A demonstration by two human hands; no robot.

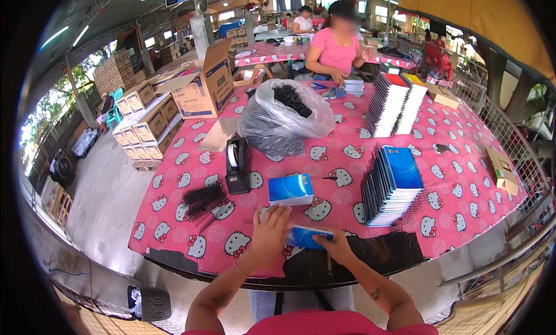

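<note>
A small blue-covered notebook (307,236) lies near the table's front edge, in front of me. My right hand (337,247) grips its right end, with the thumb on top of the cover. At the notebook's left end my left hand (269,233) lies with fingers stretched out, slightly blurred; what is under its palm is hidden. Just beyond sits a stack of blue notebooks (291,190). Left of that are a black tape dispenser (237,170) and a loose pile of black spiral coils (204,200). A tall stack of coil-bound blue notebooks (394,187) stands to the right.
A clear plastic bag (284,117) of black coils stands mid-table. Behind it are an open carton (205,88) and taller notebook stacks (394,106). Across the table a person in pink (336,51) handles notebooks. Small cardboard boxes (502,171) lie along the right edge.
</note>
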